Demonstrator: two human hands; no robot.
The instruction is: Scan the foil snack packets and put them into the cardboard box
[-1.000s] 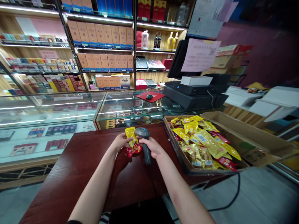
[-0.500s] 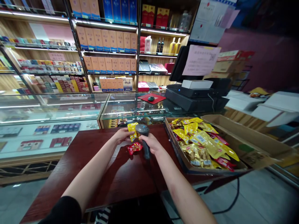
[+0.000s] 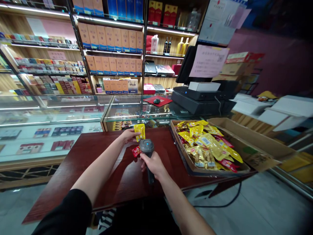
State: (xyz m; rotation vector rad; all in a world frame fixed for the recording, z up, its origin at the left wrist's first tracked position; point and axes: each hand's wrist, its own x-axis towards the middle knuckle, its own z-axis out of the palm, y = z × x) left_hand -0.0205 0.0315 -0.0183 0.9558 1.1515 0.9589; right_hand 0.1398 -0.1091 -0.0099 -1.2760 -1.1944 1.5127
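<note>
Left hand (image 3: 128, 135): grip closed on yellow snack packet (image 3: 139, 132), pinched at fingertips, scanner's 11 o'clock. Right hand (image 3: 153, 164): grip closed around handheld barcode scanner (image 3: 147, 150). Red packet (image 3: 136, 151) on worktop (image 3: 127, 186), just beside scanner, 9 o'clock.

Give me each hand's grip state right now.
Left hand: closed, holding a yellow foil snack packet.
Right hand: closed, holding a handheld barcode scanner.
</note>
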